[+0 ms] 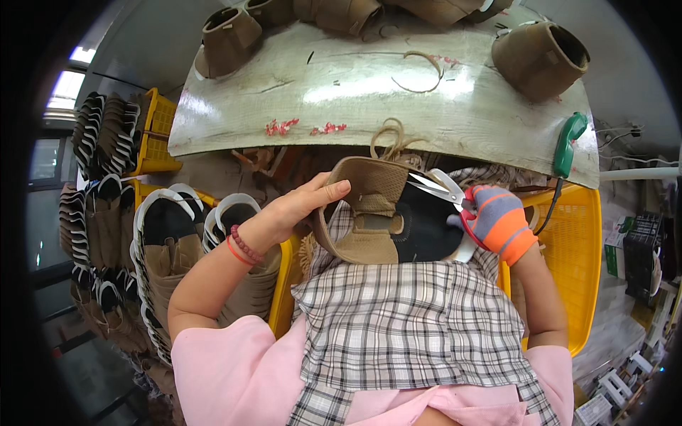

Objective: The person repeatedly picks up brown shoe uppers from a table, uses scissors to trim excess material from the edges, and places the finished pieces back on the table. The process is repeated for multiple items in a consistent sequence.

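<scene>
A brown shoe upper with a black lining lies above my lap, its inside facing up. My bare left hand is closed on its left edge, thumb over the rim. In my right hand, which wears a grey and orange striped glove, is a pair of scissors with red handles. Their blades are parted and point left, over the upper's far right edge. Tan laces stick out from the upper's far side, near the table edge. Whether the blades touch the upper I cannot tell.
Ahead is a pale table with red scraps, a loose cord and several brown uppers. A green handheld tool hangs at its right edge. Yellow baskets stand on both sides; stacked uppers fill the left.
</scene>
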The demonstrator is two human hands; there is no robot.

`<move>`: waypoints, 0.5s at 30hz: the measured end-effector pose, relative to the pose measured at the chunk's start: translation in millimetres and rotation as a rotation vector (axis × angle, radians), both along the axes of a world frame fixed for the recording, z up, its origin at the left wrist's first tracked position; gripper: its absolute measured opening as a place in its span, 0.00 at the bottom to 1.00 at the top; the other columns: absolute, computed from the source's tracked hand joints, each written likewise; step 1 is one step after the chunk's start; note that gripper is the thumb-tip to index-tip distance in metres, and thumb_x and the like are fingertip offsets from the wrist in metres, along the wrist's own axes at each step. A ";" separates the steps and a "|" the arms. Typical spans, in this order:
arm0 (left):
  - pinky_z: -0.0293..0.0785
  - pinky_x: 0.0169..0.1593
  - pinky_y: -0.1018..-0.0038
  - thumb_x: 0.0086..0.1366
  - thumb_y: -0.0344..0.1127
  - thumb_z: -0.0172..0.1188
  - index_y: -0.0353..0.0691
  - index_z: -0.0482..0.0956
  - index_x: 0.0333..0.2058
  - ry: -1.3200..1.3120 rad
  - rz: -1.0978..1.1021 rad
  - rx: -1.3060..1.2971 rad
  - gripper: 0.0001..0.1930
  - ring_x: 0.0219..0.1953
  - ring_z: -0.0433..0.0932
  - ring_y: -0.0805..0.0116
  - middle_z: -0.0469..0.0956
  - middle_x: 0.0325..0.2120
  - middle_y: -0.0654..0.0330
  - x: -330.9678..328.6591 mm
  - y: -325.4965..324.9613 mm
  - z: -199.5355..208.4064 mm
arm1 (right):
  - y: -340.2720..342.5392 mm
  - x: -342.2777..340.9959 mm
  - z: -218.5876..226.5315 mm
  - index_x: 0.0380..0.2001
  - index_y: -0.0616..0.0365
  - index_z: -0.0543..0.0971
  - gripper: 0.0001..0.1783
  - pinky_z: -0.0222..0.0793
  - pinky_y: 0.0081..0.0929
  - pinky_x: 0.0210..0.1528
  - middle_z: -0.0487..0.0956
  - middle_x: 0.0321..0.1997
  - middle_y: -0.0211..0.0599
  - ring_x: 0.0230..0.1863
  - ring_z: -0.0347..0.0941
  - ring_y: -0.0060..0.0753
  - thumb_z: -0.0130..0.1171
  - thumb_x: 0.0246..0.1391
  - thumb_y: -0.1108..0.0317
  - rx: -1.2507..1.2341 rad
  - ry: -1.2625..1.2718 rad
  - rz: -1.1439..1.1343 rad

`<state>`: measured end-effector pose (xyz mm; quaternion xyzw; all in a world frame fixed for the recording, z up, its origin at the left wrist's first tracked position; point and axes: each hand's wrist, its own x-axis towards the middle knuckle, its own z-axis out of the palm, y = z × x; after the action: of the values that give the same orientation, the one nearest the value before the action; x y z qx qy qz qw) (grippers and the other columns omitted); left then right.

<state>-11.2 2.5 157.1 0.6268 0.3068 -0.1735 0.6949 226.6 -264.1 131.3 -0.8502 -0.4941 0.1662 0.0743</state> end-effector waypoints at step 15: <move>0.75 0.58 0.67 0.74 0.39 0.50 0.33 0.70 0.60 -0.504 0.597 -0.421 0.21 0.55 0.76 0.65 0.77 0.55 0.56 -16.0 -32.5 -144.9 | 18.5 2.3 -38.1 0.34 0.53 0.81 0.18 0.69 0.36 0.48 0.80 0.36 0.38 0.43 0.75 0.42 0.71 0.40 0.57 0.067 -0.112 0.246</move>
<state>-27.2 -30.0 12.2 0.3782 0.2533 0.1341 0.8803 229.0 -245.6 93.3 -0.7882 -0.6031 0.1099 0.0542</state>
